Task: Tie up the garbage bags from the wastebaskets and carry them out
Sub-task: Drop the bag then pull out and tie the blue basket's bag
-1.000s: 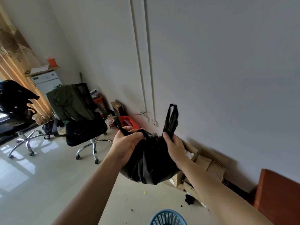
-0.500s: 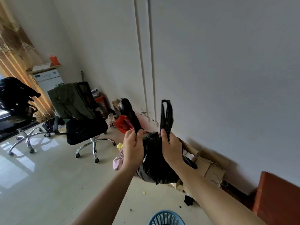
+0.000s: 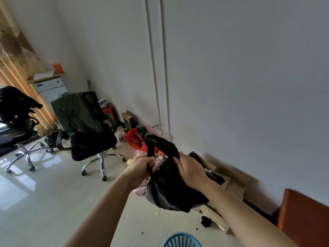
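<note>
Item: black plastic garbage bag (image 3: 170, 193), thin film, filled and sagging, with two long handle strips at the mouth. Location: held in the air between both hands, clear of the pale glossy floor (image 3: 44, 202) and beyond the blue plastic lattice wastebasket (image 3: 181, 240) at the lower edge of view, which is presumably where it came from. Left hand (image 3: 142, 168): fingers curled round the near handle strip (image 3: 151, 150), which rises straight up from the fist. Right hand (image 3: 192, 172): fingers and thumb pinching the base of the far handle strip (image 3: 165, 143), which arcs over toward the first, so the two meet above the mouth. Purpose of hold, as judged: hanging the bag lets its own weight draw the neck narrow, and one strip per hand leaves both free to cross into a knot. Knot not yet formed; carrying out not begun. Risk: thin film may stretch or tear if pulled hard. Surroundings: flattened brown cardboard boxes (image 3: 231, 186) along the white wall, a black swivel office chair (image 3: 92, 145) draped with a green jacket.
</note>
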